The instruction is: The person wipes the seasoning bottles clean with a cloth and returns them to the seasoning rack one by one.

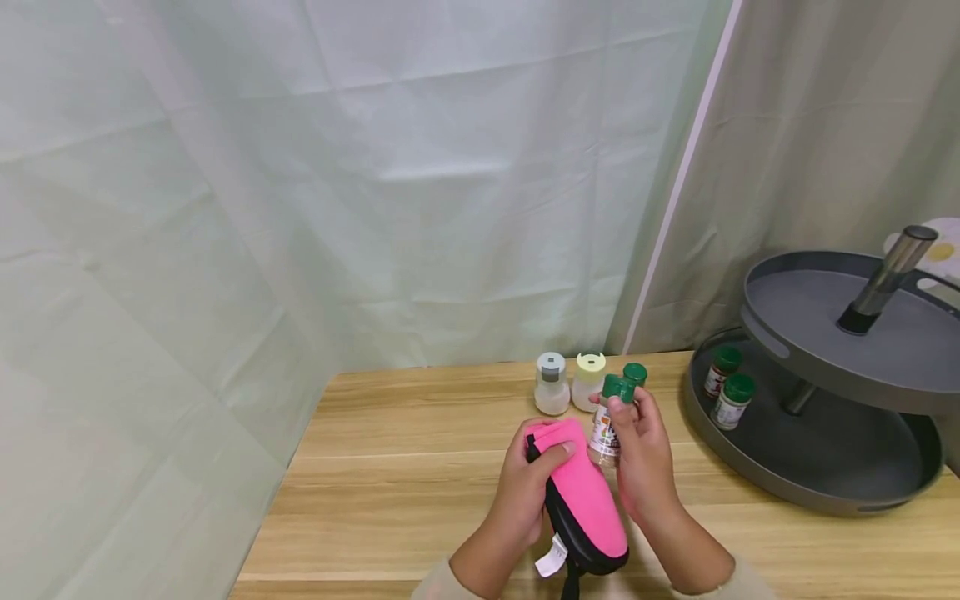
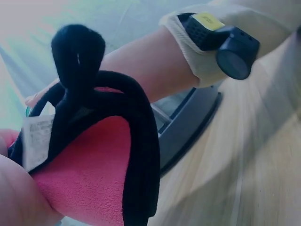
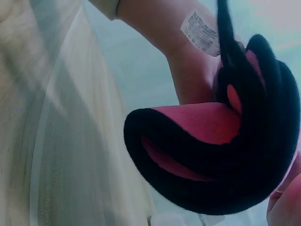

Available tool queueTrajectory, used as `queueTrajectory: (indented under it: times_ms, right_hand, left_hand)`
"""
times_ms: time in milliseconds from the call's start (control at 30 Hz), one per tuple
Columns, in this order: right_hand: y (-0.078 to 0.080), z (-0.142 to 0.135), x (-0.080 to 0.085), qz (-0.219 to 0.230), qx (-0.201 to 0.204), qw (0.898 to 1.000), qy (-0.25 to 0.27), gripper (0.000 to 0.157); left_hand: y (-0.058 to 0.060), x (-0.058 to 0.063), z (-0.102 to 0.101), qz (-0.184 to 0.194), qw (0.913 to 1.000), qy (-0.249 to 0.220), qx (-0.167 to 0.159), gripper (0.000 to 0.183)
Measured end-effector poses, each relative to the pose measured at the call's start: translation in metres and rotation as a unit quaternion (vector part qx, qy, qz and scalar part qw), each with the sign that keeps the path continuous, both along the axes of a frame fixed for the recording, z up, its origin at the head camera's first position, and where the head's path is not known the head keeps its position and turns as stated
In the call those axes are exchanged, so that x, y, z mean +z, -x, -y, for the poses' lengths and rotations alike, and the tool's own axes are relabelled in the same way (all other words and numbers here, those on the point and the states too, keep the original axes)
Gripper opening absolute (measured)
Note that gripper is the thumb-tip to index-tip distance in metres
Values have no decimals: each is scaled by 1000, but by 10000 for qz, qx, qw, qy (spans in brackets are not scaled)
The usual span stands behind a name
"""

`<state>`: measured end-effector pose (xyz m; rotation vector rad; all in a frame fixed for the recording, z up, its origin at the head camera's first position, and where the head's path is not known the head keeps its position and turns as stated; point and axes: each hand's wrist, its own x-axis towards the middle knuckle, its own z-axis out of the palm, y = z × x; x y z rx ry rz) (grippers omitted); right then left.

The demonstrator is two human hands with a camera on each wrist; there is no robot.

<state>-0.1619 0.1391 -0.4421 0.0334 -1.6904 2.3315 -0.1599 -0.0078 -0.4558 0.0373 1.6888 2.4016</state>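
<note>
My left hand [image 1: 521,475] grips a folded pink cloth [image 1: 583,492] with black edging, its thumb lying across the top. A white label and a black hanging loop [image 2: 77,56] stick out from the cloth's near end. Just to the right, my right hand [image 1: 643,454] holds a clear spice jar [image 1: 604,433] upright by its upper part, below the green cap. The jar's lower side is right at the cloth. In the right wrist view, the cloth's curled layers [image 3: 197,165] fill much of the picture and hide the jar.
Behind the hands stand a grey-capped shaker [image 1: 552,385], a yellow-capped shaker [image 1: 589,382] and another green-capped jar [image 1: 635,373]. At right is a two-tier grey turntable rack [image 1: 832,467]; two spice jars [image 1: 731,402] sit on its lower tier. A curtain [image 1: 465,208] hangs behind the table.
</note>
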Motion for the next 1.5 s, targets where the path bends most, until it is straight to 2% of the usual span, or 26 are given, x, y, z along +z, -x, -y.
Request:
queueTrajectory:
  times_ms: [133,233,433,600,867,1033,1500]
  right_hand:
    - [1,-1,-2,-205,-33,9998,-75,34]
    - [1,-4,-3,-212,96,9994,-245,39]
    - [2,-8,-5,216,359,9958,-813,52]
    - [2,-11,-3,444,538,9914,-1105,63]
    - [1,-12,2,539,445,9918,-1067,64]
    - [3,-11,3,555,265,9929,-1016,57]
    - [3,-6,1,386,197,9984,-358,43]
  left_hand:
    - [4,0,2,192,9992,-292,209,39]
    - [7,1,5,176,9986,-369,347,37]
    - [10,6,11,-58,9973,-358,642,40]
    - [12,9,14,-156,9969,-296,712,43]
    - [11,9,14,-312,9974,-227,608,45]
    - [9,9,12,-383,9980,-135,494,44]
    - [5,9,8,-341,9989,33,309,44]
